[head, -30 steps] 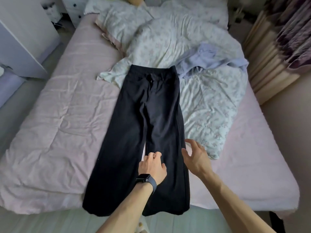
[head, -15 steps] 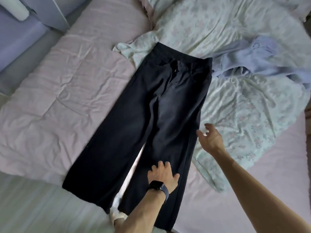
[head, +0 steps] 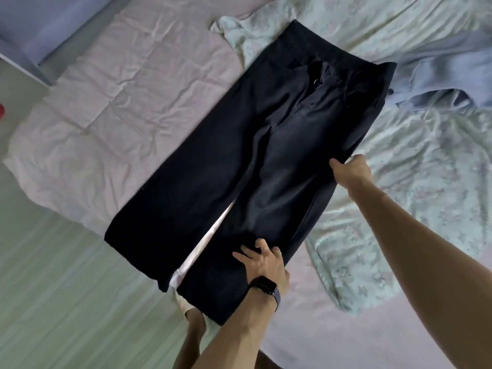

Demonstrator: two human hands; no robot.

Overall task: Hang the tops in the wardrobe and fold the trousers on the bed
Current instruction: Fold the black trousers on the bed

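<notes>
Black cloth swallows most detail: the black trousers (head: pixel 266 155) lie flat, front up, on the bed (head: pixel 332 339). The waistband is at the far end on a floral duvet (head: pixel 431 187), and both legs run back toward the person, hems past the bed's near edge over the floor (head: pixel 53 288). The right grip (head: pixel 350 170) clenches the outer seam of the right-hand leg at thigh height. Its fingers curl under the fabric out of sight, and only the thumb shows on top. The left grip (head: pixel 263 262) is released, fingers spread and pressing on the same leg lower down. A dark watch (head: pixel 263 284) sits on that wrist and a thin ring (head: pixel 277 251) on one finger.

A pale blue garment (head: pixel 442 75) lies crumpled beside the waistband, cut off by the right edge, so its kind is unclear. At the left edge a red thing (head: pixel 1 111) is cropped to a sliver. A creased pink quilt (head: pixel 111 97) covers the bed's left side. Lilac panels (head: pixel 40 25) in the far left corner are blurred, and I cannot tell what furniture they are. A small metal fastening (head: pixel 316 81) glints at the fly.
</notes>
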